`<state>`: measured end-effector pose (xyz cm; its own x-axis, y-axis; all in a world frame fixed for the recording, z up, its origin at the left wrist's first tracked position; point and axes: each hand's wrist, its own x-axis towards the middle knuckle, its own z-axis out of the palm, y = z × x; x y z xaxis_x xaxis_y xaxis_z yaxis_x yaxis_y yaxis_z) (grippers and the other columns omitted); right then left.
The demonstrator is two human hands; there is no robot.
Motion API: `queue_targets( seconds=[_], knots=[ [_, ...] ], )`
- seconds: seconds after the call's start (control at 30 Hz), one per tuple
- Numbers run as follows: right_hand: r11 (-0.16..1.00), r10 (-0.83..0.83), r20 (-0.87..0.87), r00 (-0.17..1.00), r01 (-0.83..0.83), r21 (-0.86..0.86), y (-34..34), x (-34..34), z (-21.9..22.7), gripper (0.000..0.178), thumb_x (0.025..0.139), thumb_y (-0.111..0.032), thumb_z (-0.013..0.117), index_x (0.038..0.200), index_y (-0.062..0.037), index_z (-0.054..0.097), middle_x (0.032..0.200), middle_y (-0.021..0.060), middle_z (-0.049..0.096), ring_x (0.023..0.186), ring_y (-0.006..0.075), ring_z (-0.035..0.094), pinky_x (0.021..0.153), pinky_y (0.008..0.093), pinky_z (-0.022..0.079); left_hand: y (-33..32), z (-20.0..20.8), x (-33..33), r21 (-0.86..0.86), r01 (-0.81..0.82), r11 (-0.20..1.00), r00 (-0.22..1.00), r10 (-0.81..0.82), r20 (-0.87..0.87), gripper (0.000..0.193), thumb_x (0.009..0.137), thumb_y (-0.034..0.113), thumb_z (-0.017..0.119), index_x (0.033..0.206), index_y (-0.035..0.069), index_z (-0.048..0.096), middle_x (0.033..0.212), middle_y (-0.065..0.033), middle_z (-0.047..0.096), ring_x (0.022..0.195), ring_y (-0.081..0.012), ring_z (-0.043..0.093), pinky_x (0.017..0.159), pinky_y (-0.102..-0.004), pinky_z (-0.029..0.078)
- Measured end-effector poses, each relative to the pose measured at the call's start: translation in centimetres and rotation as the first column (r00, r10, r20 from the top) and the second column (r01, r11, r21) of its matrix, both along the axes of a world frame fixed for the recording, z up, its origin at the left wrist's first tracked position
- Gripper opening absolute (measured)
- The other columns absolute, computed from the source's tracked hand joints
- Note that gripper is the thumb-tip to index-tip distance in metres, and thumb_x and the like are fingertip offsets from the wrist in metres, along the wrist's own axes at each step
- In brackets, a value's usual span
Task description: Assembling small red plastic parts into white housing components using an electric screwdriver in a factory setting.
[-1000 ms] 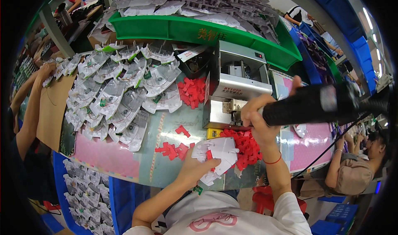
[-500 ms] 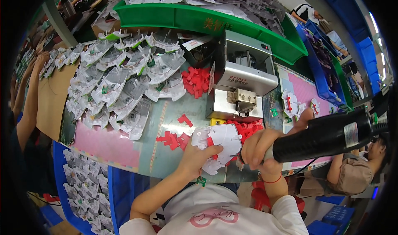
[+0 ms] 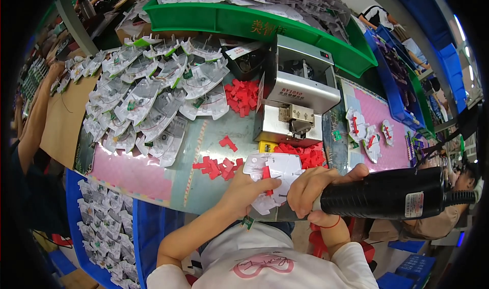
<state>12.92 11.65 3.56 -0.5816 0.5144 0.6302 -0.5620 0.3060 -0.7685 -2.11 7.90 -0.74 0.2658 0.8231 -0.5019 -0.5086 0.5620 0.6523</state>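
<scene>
My left hand (image 3: 243,191) grips a white plastic shell (image 3: 286,165) at the table's near edge, its thumb lying across the face. A red plastic piece (image 3: 266,172) sits on that shell beside the thumb. Below the hand dangles a small green circuit board (image 3: 247,222). My right hand (image 3: 307,188) is wrapped round the front end of a black electric screwdriver (image 3: 379,193), which lies nearly level with its cord end to the right. The fingers hide the tool's tip, so whether it touches the shell cannot be told.
Loose red pieces (image 3: 219,167) lie left of the shell. Behind it stands a silver screw feeder (image 3: 300,93). Many white shells (image 3: 147,100) are heaped at the left. A green bin (image 3: 214,20) spans the back, and several assembled parts (image 3: 372,145) lie at the right. Co-workers sit nearby.
The screwdriver has dropped lower and turned more level, my right hand moving slightly left and down with it. The shell in my left hand has shifted a little right.
</scene>
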Motion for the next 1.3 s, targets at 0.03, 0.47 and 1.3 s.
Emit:
queue_targets(
  seconds=[0.03, 0.47, 1.3],
  knots=[
    [0.999, 0.019, 0.023, 1.000, -0.019, 0.028, 0.1, 0.1, 0.1, 0.091, 0.075, -0.006, 0.063, 0.134, -0.0430, 0.005, 0.063, 0.0072, 0.057, 0.047, 0.0179, 0.054, 0.046, 0.0305, 0.047, 0.1, 0.2, 0.1, 0.002, 0.002, 1.000, 1.000, -0.002, -0.001, 0.044, 0.066, -0.002, 0.065, 0.107, 0.002, 0.049, 0.095, -0.0079, 0.059, 0.086, -0.0175, 0.058, 0.072, -0.0307, 0.048],
    [0.881, -0.377, -0.067, 0.924, 0.335, -0.334, -2.4, 2.9, 0.3, 0.020, 0.074, -0.017, 0.066, 0.072, -0.0007, 0.053, 0.051, 0.0035, 0.045, 0.038, 0.0154, 0.042, 0.036, 0.0279, 0.037, -0.9, -0.2, 0.2, 0.088, -0.076, 0.993, 0.997, 0.073, 0.038, 0.045, 0.068, -0.001, 0.065, 0.109, 0.000, 0.049, 0.097, -0.0085, 0.059, 0.084, -0.0154, 0.059, 0.072, -0.0293, 0.049],
    [0.523, -0.768, 0.330, 0.550, 0.834, -0.175, -4.6, 7.9, -2.8, 0.050, 0.062, -0.007, 0.077, 0.103, -0.0012, 0.049, 0.084, 0.0048, 0.060, 0.069, 0.0082, 0.056, 0.063, 0.0232, 0.046, -1.5, 3.5, 4.1, 0.414, 0.247, 0.876, 0.945, -0.123, -0.303, 0.049, 0.064, -0.004, 0.066, 0.111, -0.004, 0.054, 0.096, -0.0102, 0.061, 0.083, -0.0126, 0.057, 0.075, -0.0251, 0.046]
  ],
)
